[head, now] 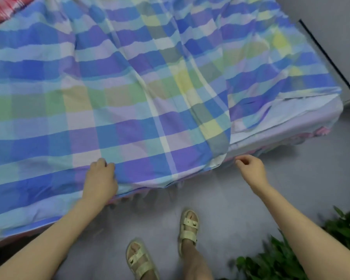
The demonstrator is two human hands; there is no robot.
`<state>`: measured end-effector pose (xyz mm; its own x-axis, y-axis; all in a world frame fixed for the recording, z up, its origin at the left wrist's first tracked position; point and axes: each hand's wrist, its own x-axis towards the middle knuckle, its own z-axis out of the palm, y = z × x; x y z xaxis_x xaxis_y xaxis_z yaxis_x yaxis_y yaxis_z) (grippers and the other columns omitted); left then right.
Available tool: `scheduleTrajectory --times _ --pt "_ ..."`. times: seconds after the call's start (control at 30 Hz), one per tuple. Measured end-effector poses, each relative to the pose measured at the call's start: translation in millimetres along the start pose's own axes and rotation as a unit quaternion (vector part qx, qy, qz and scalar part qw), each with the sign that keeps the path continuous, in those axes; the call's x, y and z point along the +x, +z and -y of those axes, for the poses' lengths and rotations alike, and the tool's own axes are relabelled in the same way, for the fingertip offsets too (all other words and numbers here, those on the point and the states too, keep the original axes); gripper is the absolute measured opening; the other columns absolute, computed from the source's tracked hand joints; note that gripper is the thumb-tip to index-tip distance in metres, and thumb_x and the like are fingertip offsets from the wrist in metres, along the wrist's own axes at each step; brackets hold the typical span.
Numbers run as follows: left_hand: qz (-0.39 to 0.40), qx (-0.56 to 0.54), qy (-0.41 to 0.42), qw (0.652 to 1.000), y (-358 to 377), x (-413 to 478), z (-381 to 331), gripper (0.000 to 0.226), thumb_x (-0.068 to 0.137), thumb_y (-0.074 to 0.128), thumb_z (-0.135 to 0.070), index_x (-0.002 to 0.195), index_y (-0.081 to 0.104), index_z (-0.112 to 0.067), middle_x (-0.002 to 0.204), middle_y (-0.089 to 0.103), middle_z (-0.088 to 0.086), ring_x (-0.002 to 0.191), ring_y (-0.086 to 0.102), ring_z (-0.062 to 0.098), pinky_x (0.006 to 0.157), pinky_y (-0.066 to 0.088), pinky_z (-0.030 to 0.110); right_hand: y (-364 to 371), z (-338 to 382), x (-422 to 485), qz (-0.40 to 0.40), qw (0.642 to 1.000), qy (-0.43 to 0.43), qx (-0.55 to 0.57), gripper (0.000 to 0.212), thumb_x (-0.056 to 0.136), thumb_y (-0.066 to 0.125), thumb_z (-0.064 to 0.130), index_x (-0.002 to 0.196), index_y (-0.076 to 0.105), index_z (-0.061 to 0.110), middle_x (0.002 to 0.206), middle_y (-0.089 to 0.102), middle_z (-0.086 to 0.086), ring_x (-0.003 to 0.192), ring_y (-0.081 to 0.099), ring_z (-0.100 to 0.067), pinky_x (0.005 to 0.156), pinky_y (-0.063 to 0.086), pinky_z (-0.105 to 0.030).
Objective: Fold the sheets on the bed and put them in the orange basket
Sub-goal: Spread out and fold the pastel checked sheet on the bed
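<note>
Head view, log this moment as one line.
left hand: grips plaid sheet edge | right hand: curled, empty | sheet: spread, unfolded

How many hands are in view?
2: the left hand grips the plaid sheet at its near edge; the right hand hovers beside the sheet's corner, holding nothing.
</note>
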<state>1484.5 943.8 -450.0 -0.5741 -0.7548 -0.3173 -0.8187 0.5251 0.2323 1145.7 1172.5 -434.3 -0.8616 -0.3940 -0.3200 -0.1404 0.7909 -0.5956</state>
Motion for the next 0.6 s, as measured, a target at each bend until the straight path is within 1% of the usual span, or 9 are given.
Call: scheduleTrajectory --times 0.07,0.2,0.27,0.3,0.37,0.4,0.47,0.5,0.6 --pt "-0.004 -0.042 0.038 0.998 -7 18 -46 0.025 0.059 0.043 -0.004 0.071 0.063 0.005 0.070 0.052 0.025 0.061 0.054 0.041 0.052 0.046 0.043 -7 4 18 -0.008 0.987 0.072 0.142 0.013 0.084 0.056 -0.001 0.083 0.068 0.000 0.071 0.063 -0.010 0.071 0.058 -0.026 0.077 0.052 -0.042" --pt "-0.011 -0.101 0.076 0.992 -6 50 -136 0.040 0.080 0.036 0.003 0.108 0.064 0.001 0.108 0.060 0.021 0.097 0.056 0.039 0.081 0.043 0.042 -25 12 64 -0.005 0.932 0.164 0.324 0.017 0.089 0.049 -0.008 0.076 0.058 0.000 0.050 0.055 -0.005 0.049 0.052 -0.015 0.048 0.051 -0.019" --pt "0.028 -0.101 0.062 0.993 -1 68 -168 0.045 0.083 0.043 0.006 0.125 0.055 -0.004 0.127 0.054 0.014 0.114 0.051 0.032 0.092 0.038 0.035 -31 16 93 0.006 0.904 0.197 0.380 0.019 0.093 0.048 -0.004 0.076 0.053 0.002 0.047 0.050 -0.009 0.038 0.048 -0.011 0.045 0.049 -0.018" --pt "0.036 -0.108 0.052 0.992 3 76 -181 0.048 0.083 0.044 0.007 0.129 0.052 -0.005 0.133 0.051 0.012 0.119 0.049 0.030 0.095 0.036 0.032 -32 16 110 0.017 0.891 0.211 0.401 0.009 0.094 0.048 0.000 0.087 0.052 0.001 0.053 0.044 -0.013 0.039 0.045 -0.014 0.050 0.052 -0.021" --pt "0.031 -0.117 0.035 0.992 13 93 -203 0.050 0.084 0.045 0.006 0.133 0.049 -0.006 0.138 0.049 0.011 0.123 0.048 0.030 0.100 0.034 0.032 -30 8 147 0.037 0.881 0.249 0.402 0.019 0.095 0.052 0.009 0.111 0.048 0.000 0.063 0.039 -0.014 0.049 0.041 -0.020 0.067 0.057 -0.035" --pt "0.029 -0.122 0.029 0.992 18 101 -209 0.048 0.087 0.045 0.003 0.134 0.049 -0.006 0.139 0.048 0.011 0.124 0.048 0.030 0.101 0.033 0.032 -28 6 162 0.043 0.881 0.267 0.388 0.021 0.094 0.056 0.013 0.111 0.049 0.001 0.067 0.044 -0.014 0.051 0.044 -0.020 0.063 0.058 -0.036" --pt "0.039 -0.124 0.011 0.991 33 123 -229 0.045 0.091 0.045 -0.001 0.136 0.047 -0.008 0.139 0.048 0.012 0.124 0.047 0.031 0.100 0.034 0.033 -28 2 197 0.061 0.884 0.283 0.368 0.020 0.090 0.062 0.016 0.101 0.053 0.003 0.069 0.052 -0.012 0.043 0.051 -0.017 0.035 0.048 -0.024" --pt "0.054 -0.124 0.003 0.991 37 128 -231 0.046 0.091 0.045 -0.001 0.137 0.045 -0.009 0.140 0.047 0.013 0.125 0.047 0.032 0.099 0.035 0.034 -26 2 206 0.065 0.887 0.280 0.360 0.016 0.088 0.064 0.015 0.094 0.054 0.004 0.067 0.052 -0.011 0.034 0.049 -0.013 0.029 0.040 -0.018" --pt "0.108 -0.109 -0.084 0.985 52 146 -246 0.057 0.089 0.046 -0.001 0.144 0.033 -0.011 0.143 0.037 0.022 0.122 0.047 0.041 0.094 0.039 0.041 -50 -9 239 0.065 0.923 0.241 0.291 0.024 0.085 0.065 0.009 0.067 0.049 0.008 0.058 0.047 -0.009 0.036 0.044 -0.016 0.033 0.033 -0.018"
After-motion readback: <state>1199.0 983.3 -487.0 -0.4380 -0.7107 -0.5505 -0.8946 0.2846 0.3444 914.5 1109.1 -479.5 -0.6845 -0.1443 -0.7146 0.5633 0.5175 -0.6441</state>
